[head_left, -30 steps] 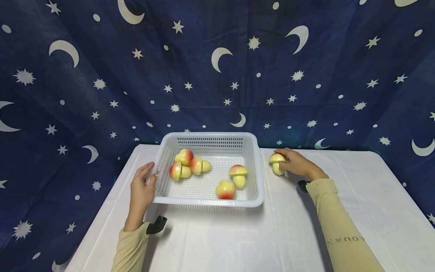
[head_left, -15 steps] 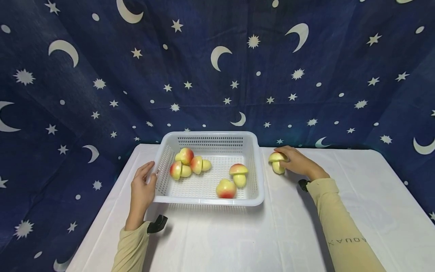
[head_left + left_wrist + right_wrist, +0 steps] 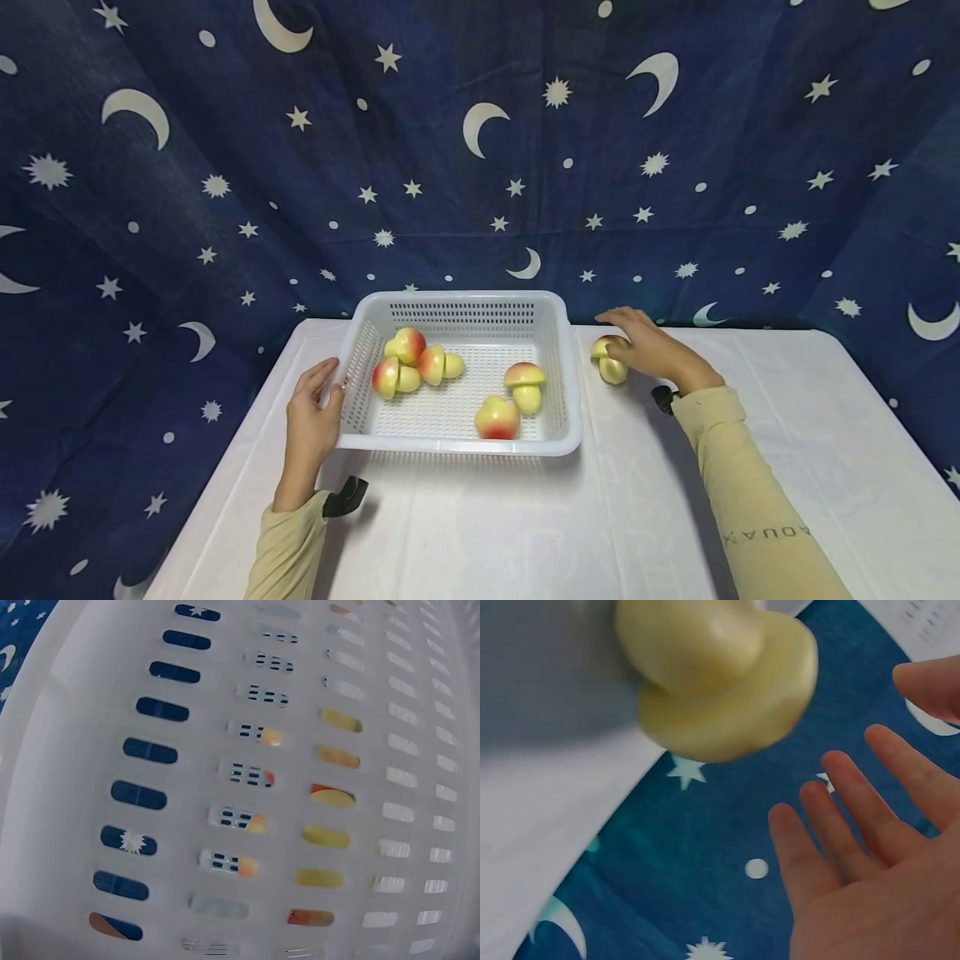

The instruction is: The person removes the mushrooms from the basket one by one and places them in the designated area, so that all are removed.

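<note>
On the white cloth, right of the basket, a yellow toy mushroom with a red-tinged cap (image 3: 612,367) lies partly behind my right hand (image 3: 651,346). That hand's fingers are spread, and in the right wrist view a gap shows between them and the mushroom (image 3: 705,682). My left hand (image 3: 313,421) rests its fingertips against the left side of a white perforated plastic basket (image 3: 457,446). Several similar mushrooms lie inside, including one at the right (image 3: 527,387) and one near the front (image 3: 497,418). Only the basket wall (image 3: 60,795) fills the left wrist view; no left fingers show there.
A white cloth (image 3: 480,525) covers the table beneath the basket. Close behind its back edge hangs a dark blue curtain (image 3: 435,83) with moons and stars. Three more mushrooms cluster at the basket's left, among them a red-capped one (image 3: 386,377).
My right hand has let go of the mushroom, its fingers lifting and spreading away. The mushroom stays in place on the cloth. The left hand and basket have not visibly moved.
</note>
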Available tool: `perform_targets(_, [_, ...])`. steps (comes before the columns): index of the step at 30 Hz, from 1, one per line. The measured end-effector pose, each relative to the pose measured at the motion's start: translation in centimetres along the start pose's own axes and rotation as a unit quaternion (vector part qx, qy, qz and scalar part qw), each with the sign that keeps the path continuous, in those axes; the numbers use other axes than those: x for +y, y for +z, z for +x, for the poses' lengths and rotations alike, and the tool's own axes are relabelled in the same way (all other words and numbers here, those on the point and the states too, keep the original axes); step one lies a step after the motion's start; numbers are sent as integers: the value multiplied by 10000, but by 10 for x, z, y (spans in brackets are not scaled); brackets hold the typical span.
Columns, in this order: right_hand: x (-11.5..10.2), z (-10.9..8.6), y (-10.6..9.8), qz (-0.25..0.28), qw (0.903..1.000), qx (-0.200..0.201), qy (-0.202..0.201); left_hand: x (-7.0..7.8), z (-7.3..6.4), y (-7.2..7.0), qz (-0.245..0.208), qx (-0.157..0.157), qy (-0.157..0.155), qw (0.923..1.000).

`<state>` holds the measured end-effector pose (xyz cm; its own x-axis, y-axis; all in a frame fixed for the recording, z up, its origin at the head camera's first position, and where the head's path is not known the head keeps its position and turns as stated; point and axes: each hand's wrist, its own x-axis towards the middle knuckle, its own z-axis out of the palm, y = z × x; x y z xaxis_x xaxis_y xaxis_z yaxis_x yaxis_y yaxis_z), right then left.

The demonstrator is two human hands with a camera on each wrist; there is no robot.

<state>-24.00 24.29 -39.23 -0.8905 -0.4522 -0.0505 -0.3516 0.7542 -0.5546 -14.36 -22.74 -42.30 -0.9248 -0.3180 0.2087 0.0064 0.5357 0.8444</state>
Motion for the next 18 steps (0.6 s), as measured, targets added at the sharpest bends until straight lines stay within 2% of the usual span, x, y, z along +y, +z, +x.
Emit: perform_targets(18, [-47,5,-4,-119,9998,102,-153,1,0,0,-19,13,53,10000])
